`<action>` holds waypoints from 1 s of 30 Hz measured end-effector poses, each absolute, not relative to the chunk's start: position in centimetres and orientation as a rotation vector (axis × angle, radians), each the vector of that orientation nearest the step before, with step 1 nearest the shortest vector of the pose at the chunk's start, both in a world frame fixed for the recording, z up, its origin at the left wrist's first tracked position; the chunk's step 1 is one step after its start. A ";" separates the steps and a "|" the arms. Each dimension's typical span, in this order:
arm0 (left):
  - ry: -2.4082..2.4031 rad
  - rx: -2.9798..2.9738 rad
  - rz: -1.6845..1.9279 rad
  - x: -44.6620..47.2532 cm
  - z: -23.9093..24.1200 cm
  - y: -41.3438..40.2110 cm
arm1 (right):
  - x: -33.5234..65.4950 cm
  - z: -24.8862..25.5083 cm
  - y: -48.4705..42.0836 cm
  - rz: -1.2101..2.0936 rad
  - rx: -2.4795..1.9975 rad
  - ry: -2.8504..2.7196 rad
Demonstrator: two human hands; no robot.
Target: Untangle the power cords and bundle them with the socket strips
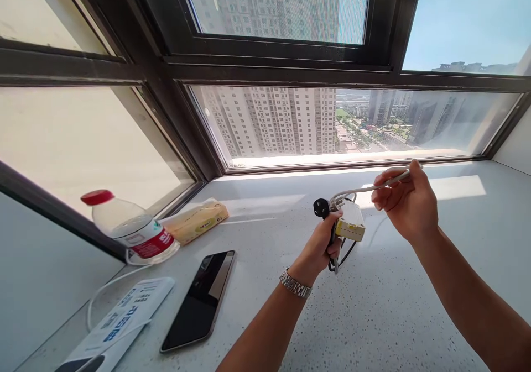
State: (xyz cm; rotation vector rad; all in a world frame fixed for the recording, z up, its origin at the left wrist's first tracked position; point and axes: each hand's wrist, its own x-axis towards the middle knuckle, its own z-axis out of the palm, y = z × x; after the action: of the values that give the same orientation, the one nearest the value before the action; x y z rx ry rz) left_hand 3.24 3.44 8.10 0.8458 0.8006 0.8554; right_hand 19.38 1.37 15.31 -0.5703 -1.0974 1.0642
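My left hand (318, 246), with a metal-banded watch (295, 283) on its wrist, is closed around a bundle of black cable (333, 250). A black round plug end (321, 207) sticks up above the thumb. Just right of the fingers is a white power adapter (352, 220) with yellowish sides, apparently part of the same bundle. From the bundle's top a white cable (359, 189) stretches to my right hand (409, 203). Its thumb and fingers pinch the cable near the end. Both hands are above the white speckled sill.
On the left of the sill (415, 305) stand a clear water bottle (135, 225) with a red cap and a yellow tissue pack (197, 221). A dark phone (199, 300) lies nearer, beside a printed white box (120, 319) and a loose white cord (92, 300). Dark-framed windows (286, 73) rise behind.
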 end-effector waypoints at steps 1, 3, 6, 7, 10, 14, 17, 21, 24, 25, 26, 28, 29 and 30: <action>0.795 0.821 0.885 3.1 8.1 3.5 | 18.9 14.4 1.0 1.032 -0.565 -1.134; 0.782 0.771 0.933 2.9 8.2 3.7 | 17.8 12.2 0.2 0.935 -0.588 -1.253; 0.790 0.737 0.971 2.8 8.1 3.9 | 16.4 8.9 -1.0 0.677 -0.624 -1.444; 0.800 0.742 0.977 2.8 8.0 3.9 | 16.1 8.1 -1.3 0.586 -0.624 -1.490; 0.834 0.790 0.983 3.2 7.7 3.7 | 15.9 6.6 -1.9 0.406 -0.578 -1.552; 0.831 0.864 1.033 4.0 7.3 3.2 | 15.9 6.6 -2.3 0.363 -0.511 -1.532; 0.754 0.834 1.074 4.3 7.2 3.1 | 15.4 6.6 -2.2 0.330 -0.512 -1.600; 0.675 0.706 1.093 4.2 7.1 3.5 | 14.8 6.2 -1.8 0.232 -0.571 -1.646; 0.658 0.664 1.086 4.1 6.9 3.8 | 14.9 6.0 -1.6 0.172 -0.610 -1.677; 0.652 0.659 1.091 4.0 6.8 3.9 | 15.1 6.0 -1.6 0.136 -0.620 -1.690; 0.649 0.655 1.099 4.0 6.8 3.9 | 15.2 6.0 -1.5 0.079 -0.632 -1.702; 0.656 0.661 1.102 3.9 6.9 3.8 | 15.6 6.1 -1.5 -0.063 -0.674 -1.712; 0.661 0.667 1.091 3.9 6.9 3.8 | 15.7 6.2 -1.4 -0.112 -0.696 -1.714; 0.662 0.675 1.075 3.8 7.0 3.7 | 15.9 6.2 -1.3 -0.121 -0.710 -1.720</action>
State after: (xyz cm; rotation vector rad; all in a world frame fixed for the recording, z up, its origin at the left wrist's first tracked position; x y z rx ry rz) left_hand 3.80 3.75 7.01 0.6746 0.6621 1.0753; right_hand 15.89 -1.33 6.21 -0.7101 -1.7202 -0.1212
